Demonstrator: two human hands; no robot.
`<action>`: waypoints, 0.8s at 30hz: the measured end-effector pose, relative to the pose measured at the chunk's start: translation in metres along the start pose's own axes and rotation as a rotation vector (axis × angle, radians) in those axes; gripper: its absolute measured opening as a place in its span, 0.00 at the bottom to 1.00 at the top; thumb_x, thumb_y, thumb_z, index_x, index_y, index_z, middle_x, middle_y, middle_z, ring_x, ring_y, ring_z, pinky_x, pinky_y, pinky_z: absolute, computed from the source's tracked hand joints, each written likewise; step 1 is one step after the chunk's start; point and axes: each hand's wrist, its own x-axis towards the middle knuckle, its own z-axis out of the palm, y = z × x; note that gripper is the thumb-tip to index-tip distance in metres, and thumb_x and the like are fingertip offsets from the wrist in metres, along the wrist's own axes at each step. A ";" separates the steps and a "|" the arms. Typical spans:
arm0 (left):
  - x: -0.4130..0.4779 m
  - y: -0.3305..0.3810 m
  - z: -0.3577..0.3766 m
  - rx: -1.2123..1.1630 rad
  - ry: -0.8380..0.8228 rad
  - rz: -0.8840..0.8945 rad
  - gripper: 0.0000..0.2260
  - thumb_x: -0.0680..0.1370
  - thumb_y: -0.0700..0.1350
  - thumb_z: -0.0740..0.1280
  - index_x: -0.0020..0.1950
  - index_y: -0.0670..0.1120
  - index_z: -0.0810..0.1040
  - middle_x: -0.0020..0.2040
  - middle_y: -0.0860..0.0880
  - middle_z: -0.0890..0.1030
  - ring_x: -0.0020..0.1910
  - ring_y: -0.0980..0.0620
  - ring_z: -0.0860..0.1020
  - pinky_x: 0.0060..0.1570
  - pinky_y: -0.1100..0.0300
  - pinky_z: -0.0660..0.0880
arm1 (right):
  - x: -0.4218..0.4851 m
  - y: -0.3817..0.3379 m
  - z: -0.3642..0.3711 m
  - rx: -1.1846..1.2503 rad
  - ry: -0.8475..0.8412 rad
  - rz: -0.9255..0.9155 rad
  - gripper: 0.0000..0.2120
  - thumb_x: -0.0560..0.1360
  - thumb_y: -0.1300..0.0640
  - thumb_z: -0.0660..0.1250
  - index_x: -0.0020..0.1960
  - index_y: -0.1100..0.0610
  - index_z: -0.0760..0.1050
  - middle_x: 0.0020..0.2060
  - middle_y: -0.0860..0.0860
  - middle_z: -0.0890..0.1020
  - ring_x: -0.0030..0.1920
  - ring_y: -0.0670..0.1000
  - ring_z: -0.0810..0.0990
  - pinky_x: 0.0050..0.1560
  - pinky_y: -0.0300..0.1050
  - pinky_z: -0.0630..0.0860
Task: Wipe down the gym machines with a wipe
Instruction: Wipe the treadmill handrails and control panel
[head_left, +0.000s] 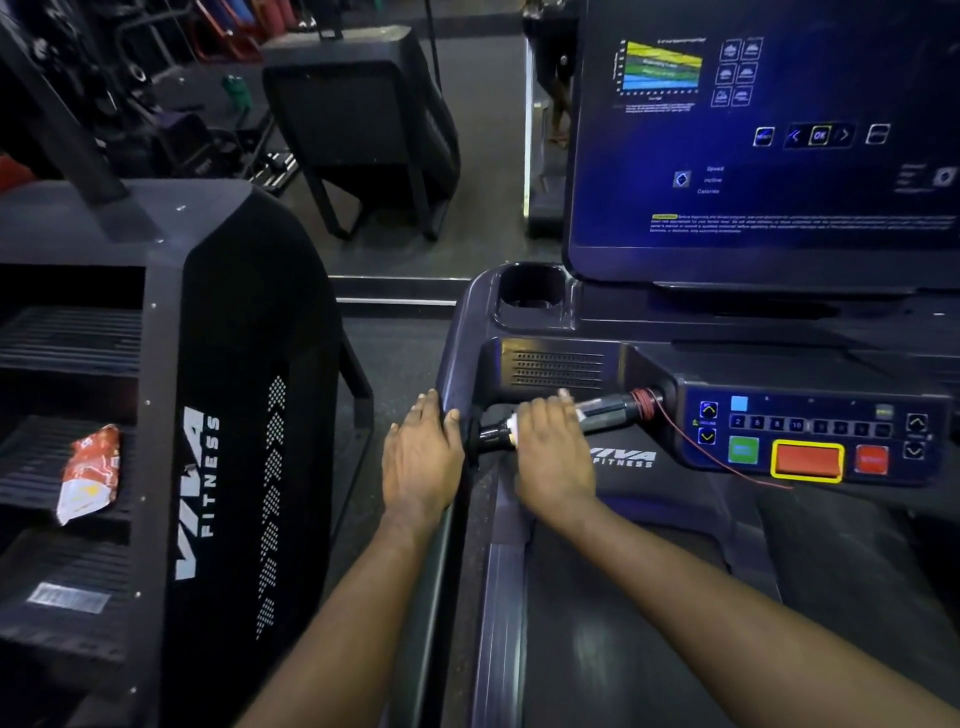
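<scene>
In the lower middle of the frame, the right hand (553, 452) curls over a treadmill's (623, 660) black handle (613, 408), pressing a white wipe (514, 434) around it. The left hand (421, 457) lies flat, fingers straight, on the side rail. A lit screen (779, 130) fills the upper right. At the left stands a dark machine (249, 415) with a red-and-white packet (88, 473) on its step. The dim gym floor (493, 156) lies beyond.

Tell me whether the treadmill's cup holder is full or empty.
Empty: the cup holder shows only its dark bare inside, nothing standing in it.
</scene>
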 end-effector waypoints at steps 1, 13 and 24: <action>0.000 0.000 -0.001 0.000 0.000 -0.003 0.23 0.85 0.52 0.55 0.77 0.43 0.67 0.72 0.44 0.75 0.69 0.42 0.75 0.71 0.43 0.68 | -0.006 -0.004 0.005 0.016 0.004 -0.079 0.34 0.68 0.55 0.71 0.71 0.63 0.68 0.62 0.60 0.74 0.68 0.62 0.69 0.79 0.57 0.49; -0.002 0.004 -0.001 0.018 0.026 -0.004 0.21 0.85 0.50 0.55 0.75 0.42 0.69 0.70 0.43 0.77 0.67 0.41 0.76 0.72 0.44 0.66 | 0.003 0.057 -0.008 0.117 0.200 0.118 0.33 0.81 0.39 0.44 0.55 0.62 0.78 0.51 0.60 0.81 0.59 0.61 0.76 0.77 0.57 0.59; -0.004 0.004 -0.003 0.017 0.023 -0.012 0.21 0.85 0.51 0.55 0.74 0.43 0.70 0.66 0.42 0.80 0.64 0.39 0.78 0.67 0.42 0.72 | -0.032 0.014 0.023 0.234 0.218 -0.105 0.34 0.81 0.43 0.53 0.82 0.59 0.52 0.81 0.57 0.54 0.82 0.56 0.48 0.80 0.56 0.48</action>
